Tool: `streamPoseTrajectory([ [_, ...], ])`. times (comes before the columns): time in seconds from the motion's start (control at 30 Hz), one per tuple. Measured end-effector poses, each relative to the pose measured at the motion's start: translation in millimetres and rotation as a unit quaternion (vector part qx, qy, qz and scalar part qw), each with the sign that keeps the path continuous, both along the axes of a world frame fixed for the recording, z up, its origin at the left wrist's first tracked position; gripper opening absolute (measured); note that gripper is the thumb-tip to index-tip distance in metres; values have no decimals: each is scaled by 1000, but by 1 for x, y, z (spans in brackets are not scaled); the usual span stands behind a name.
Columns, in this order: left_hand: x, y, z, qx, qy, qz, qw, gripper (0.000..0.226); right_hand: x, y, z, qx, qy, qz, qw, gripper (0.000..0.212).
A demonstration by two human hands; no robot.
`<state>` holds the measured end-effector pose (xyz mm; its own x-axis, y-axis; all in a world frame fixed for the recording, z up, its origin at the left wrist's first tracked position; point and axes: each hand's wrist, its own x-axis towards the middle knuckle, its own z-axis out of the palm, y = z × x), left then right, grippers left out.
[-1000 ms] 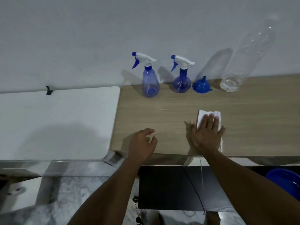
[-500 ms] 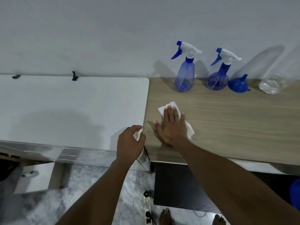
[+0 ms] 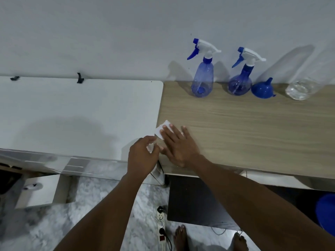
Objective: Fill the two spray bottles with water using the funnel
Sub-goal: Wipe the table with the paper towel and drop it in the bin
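Two blue spray bottles with white-and-blue trigger heads stand by the wall, one pale (image 3: 202,78) and one darker and rounder (image 3: 240,84). To their right a blue funnel (image 3: 262,89) sits mouth down, beside a clear plastic bottle (image 3: 301,89) holding some water. My right hand (image 3: 181,145) lies flat, fingers spread, on a white tissue (image 3: 160,130) at the left edge of the wooden table (image 3: 253,133). My left hand (image 3: 141,156) pinches the tissue's near end, just off the table's corner. Both hands are far from the bottles.
A white table (image 3: 72,115) butts against the wooden one on the left. Below are a marble floor, a power strip (image 3: 161,223) with a cable, a dark panel under the table, a blue tub (image 3: 326,211) at the right edge, and bare feet.
My right hand has slid the tissue leftward across the wooden table to its left edge. My left hand has come up beside it and closed on the tissue's near end.
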<state>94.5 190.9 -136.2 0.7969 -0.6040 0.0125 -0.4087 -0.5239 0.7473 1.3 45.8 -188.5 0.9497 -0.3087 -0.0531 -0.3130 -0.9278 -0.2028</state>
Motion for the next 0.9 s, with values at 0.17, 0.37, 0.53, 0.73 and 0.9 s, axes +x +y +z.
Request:
streamPoseTrajectory([
  [0.17,-33,-6,-3,-2,-6,10,1000,18,-44,-11,-10,-29,4,54,998,73],
  [0.37,-95,-32,-8,0,-37,28,999,17,-129,-58,-10,-53,16,41,998,75],
  [0.53,-161,-83,-9,0,-18,7,1000,18,-226,-116,-2,-60,24,-19,998,81],
  [0.73,-249,-163,-4,-19,-16,-33,999,16,-352,-186,1,-70,32,-113,991,81],
  [0.9,-300,-208,2,-16,-30,-85,996,17,-427,-226,1,-70,33,-200,977,85],
])
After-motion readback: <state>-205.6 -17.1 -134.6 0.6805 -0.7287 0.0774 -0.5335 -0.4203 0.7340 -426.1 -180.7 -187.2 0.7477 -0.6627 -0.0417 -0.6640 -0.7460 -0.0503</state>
